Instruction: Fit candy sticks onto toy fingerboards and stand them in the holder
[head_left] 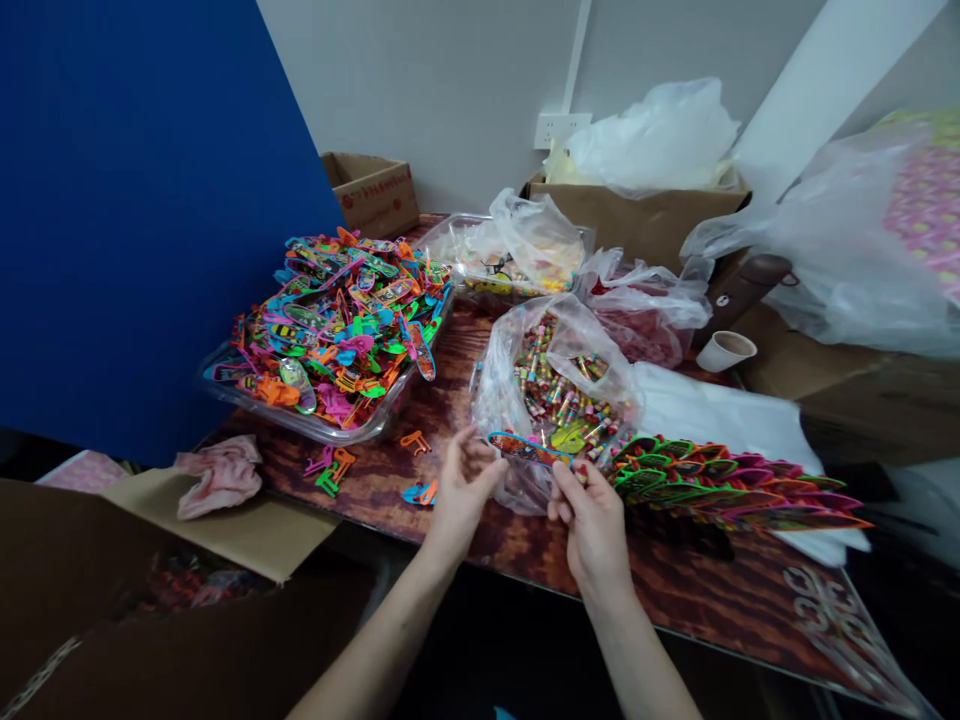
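A small toy skateboard [529, 448] with a blue rim and an orange printed deck spans my two hands, low over the front of a clear plastic bag [499, 385]. Its right end is pinched between the thumb and fingers of my right hand [596, 520]. At the other end, the curled fingers and thumb of my left hand [461, 490] hold it more loosely. A tiny reddish piece shows by my right fingertips, too small to name. Inside the bag are many small striped, multicoloured sticks [551, 385] and a yellow-green piece [570, 438].
Left stands a clear tray [341, 432] heaped with toy skateboards; loose clips [330, 470] lie before it. Right are overlapping skateboards in rows [735, 485] on white sheeting. Behind stand a covered tray [450, 245], a bag of red items [645, 325], a paper cup [726, 350] and a bottle [750, 285].
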